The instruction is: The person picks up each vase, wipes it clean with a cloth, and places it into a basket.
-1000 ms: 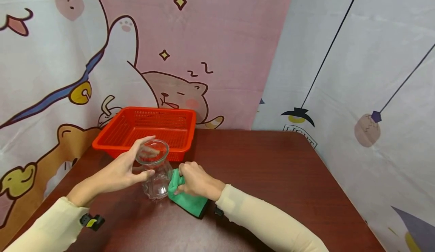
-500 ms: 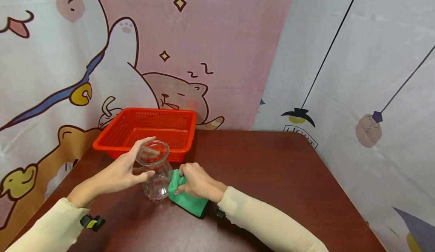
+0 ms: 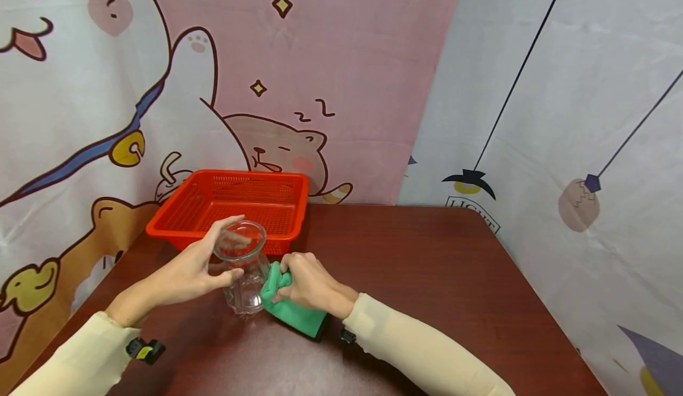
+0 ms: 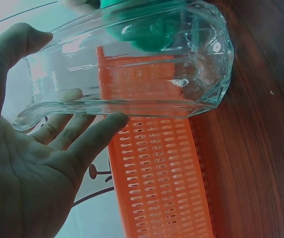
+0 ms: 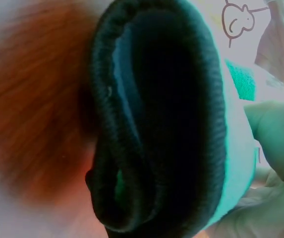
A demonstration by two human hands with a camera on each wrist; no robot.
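Head view shows a glass jar (image 3: 243, 274) standing upright on the brown table (image 3: 427, 265), its long axis vertical. The left hand (image 3: 194, 265) grips the jar near its rim, thumb in front and fingers behind. The right hand (image 3: 306, 283) squeezes a green cloth (image 3: 293, 315) and presses it against the right side of the jar, low down. Both hands touch the jar from opposite sides. Just behind the jar sits a red basket (image 3: 235, 203), very near the left fingers.
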